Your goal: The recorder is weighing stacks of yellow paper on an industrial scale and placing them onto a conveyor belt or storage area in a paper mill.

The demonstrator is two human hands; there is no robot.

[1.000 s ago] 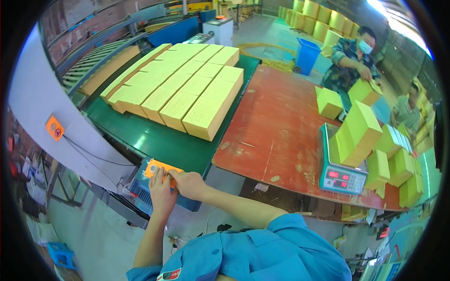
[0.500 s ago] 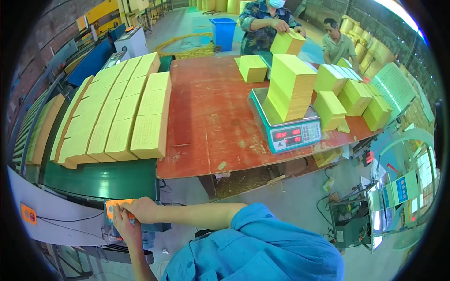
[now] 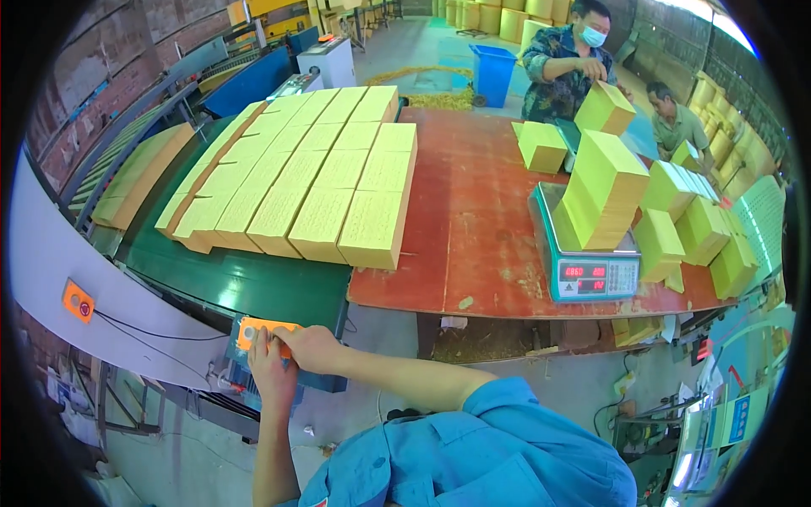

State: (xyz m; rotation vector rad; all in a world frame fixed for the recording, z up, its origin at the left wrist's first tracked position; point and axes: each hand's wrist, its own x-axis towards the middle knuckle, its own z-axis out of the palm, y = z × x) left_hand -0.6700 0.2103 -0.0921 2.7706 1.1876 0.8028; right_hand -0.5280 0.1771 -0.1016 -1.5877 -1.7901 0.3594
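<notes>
where left hand [image 3: 272,367] and right hand [image 3: 311,348] touch: orange button box [image 3: 246,333]
grip: right curled, left can't tell
yellow blocks [image 3: 325,215]: beyond box

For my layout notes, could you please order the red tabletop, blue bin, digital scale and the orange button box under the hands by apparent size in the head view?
Red tabletop
Digital scale
Blue bin
Orange button box
The bin stands farther off, so true sizes may differ.
</notes>
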